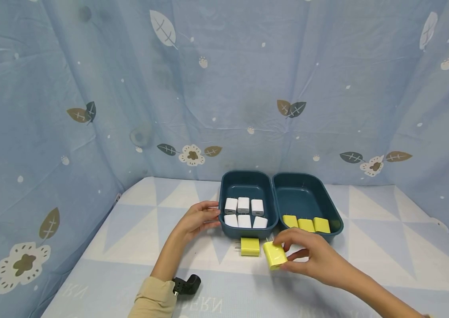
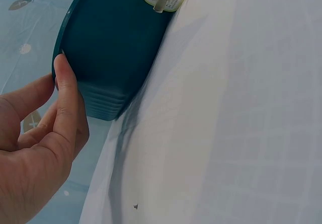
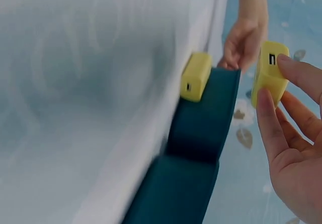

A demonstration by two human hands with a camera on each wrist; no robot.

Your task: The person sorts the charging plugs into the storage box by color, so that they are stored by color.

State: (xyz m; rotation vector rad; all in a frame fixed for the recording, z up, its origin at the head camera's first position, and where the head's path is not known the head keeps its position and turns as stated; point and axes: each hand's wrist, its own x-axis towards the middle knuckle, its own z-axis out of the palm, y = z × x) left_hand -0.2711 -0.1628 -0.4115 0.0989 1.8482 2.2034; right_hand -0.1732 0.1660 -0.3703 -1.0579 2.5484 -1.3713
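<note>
My right hand [image 1: 313, 256] pinches a yellow USB charger [image 1: 274, 255] between thumb and fingers, over the cloth in front of the bins. In the right wrist view the held charger [image 3: 270, 73] shows its port end. A second yellow charger [image 1: 250, 247] lies on the cloth against the front of the left bin, prongs to the left. With curled fingers, my left hand [image 1: 198, 219] grips the rim of the left teal bin [image 1: 248, 176] at its left side; the left wrist view shows fingertips [image 2: 61, 65] at that rim. White chargers [image 1: 243, 204] sit in this bin in two rows.
The right teal bin [image 1: 297, 176] stands beside the left one, with yellow chargers [image 1: 306, 225] in a row at its near end. A patterned blue curtain [image 1: 224, 88] hangs behind. A black wrist device [image 1: 187, 285] is strapped to the left wrist.
</note>
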